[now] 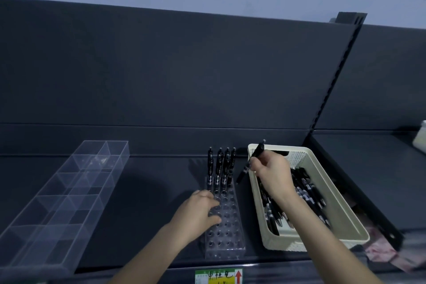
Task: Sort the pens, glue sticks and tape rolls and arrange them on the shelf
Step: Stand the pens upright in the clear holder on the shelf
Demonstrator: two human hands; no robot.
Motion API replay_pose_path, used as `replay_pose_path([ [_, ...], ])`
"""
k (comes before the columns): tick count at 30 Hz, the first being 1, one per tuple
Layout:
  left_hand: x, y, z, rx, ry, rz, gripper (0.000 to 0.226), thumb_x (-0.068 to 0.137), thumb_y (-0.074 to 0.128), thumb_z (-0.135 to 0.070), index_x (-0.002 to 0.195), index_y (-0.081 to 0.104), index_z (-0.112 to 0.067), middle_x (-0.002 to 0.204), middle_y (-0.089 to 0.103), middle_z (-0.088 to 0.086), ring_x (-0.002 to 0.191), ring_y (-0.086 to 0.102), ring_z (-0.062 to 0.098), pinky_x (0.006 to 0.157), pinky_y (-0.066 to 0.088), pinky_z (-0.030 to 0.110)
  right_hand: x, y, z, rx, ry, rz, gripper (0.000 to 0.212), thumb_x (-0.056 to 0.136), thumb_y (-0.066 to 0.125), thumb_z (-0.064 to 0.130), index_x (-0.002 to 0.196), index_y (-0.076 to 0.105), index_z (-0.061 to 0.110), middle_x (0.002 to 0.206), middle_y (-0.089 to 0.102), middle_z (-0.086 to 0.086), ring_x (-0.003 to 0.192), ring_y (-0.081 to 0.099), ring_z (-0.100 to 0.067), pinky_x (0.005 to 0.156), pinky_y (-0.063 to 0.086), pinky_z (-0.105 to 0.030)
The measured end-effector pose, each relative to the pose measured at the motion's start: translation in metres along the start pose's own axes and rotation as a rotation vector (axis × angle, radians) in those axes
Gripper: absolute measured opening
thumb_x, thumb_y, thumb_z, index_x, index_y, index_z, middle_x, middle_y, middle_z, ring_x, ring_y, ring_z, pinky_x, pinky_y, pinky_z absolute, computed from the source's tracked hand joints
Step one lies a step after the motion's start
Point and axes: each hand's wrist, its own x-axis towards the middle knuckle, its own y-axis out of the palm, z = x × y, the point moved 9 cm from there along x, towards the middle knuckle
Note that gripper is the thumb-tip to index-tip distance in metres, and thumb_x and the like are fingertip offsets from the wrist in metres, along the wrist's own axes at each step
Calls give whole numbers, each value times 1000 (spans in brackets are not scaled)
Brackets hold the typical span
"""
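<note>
At far left I see a clear divided tray, its compartments running away from me. In the middle sits a clear block drilled with rows of holes, and just right of it a cream basket. A green and yellow label with a red arrow is at the front edge. Something pink and patterned lies at lower right, too blurred to name.

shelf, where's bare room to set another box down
Widest bare patch of shelf: between the clear divider tray and the pen holder. The neighbouring bay, right of the slotted upright, looks mostly bare too. Crowded: the gap between holder and basket, where the right hand holds a pen.
</note>
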Motion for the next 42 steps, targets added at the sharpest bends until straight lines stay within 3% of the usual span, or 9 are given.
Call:
replay_pose_path([
  [2, 3, 0, 1, 37, -12, 7, 51, 89, 58, -35, 136, 47, -18, 139, 42, -3, 130, 34, 11, 109, 28, 24, 2, 10, 4, -34, -46, 28, 18, 90, 54, 14, 72, 52, 13, 60, 51, 6, 58, 46, -11, 51, 34, -8],
  [8, 5, 0, -1, 52, -7, 13, 50, 88, 59, -34, 134, 48, -17, 137, 44, -3, 128, 35, 12, 107, 30, 25, 0, 44, 1, -201, -66, 139, 19, 93, 51, 19, 79, 51, 6, 66, 53, -4, 57, 45, -15, 55, 28, -24],
  [15, 4, -1, -2, 65, 3, 7, 50, 89, 58, -34, 135, 48, -17, 137, 44, -2, 129, 35, 13, 108, 30, 25, -4, 64, -3, -272, -46, 182, 17, 92, 50, 17, 84, 54, 4, 87, 66, -19, 78, 60, -32, 66, 43, -31],
  [22, 4, -1, -3, 64, 12, 13, 48, 90, 57, -33, 135, 48, -18, 136, 44, -4, 128, 35, 11, 107, 32, 25, -7, 61, -4, -294, -40, 193, 20, 92, 52, 19, 92, 60, 1, 82, 61, -10, 71, 52, -21, 64, 40, -24],
  [26, 5, -2, 0, 35, 17, 8, 37, 95, 50, -25, 131, 53, -19, 135, 47, -5, 127, 38, 11, 106, 31, 22, -20, 44, -6, -194, -44, 193, 24, 90, 54, 17, 107, 63, 3, 100, 69, -11, 91, 65, -22, 87, 50, -28],
  [32, 16, -21, -43, -130, 69, -208, 33, 96, 44, -16, 127, 57, -18, 126, 57, -6, 118, 49, 7, 98, 36, 14, -32, -29, -54, -185, 18, 66, 22, 87, 57, 12, 105, 65, 4, 97, 71, -10, 93, 65, -23, 86, 48, -30],
  [36, 39, -15, -96, -235, 136, -196, 33, 95, 46, -12, 126, 57, -15, 123, 61, -2, 112, 55, 8, 97, 36, 11, -30, -57, -110, -311, 112, 128, 37, 91, 53, 16, 126, 54, 7, 124, 61, -10, 114, 57, -24, 95, 41, -27],
  [39, 65, 4, -120, -260, 68, -124, 31, 95, 45, -10, 123, 59, -8, 119, 63, 7, 108, 60, 17, 95, 44, 21, -25, -60, -138, -397, 144, 224, 36, 93, 48, 16, 127, 51, 6, 126, 58, -15, 118, 53, -29, 95, 38, -28],
  [42, 90, 30, -134, -121, -87, 38, 22, 95, 44, -16, 104, 58, -1, 100, 60, 13, 91, 60, 29, 77, 49, 35, -17, -51, -148, -429, 136, 304, 25, 92, 45, 13, 114, 56, 4, 118, 60, -17, 110, 55, -31, 87, 38, -30],
])
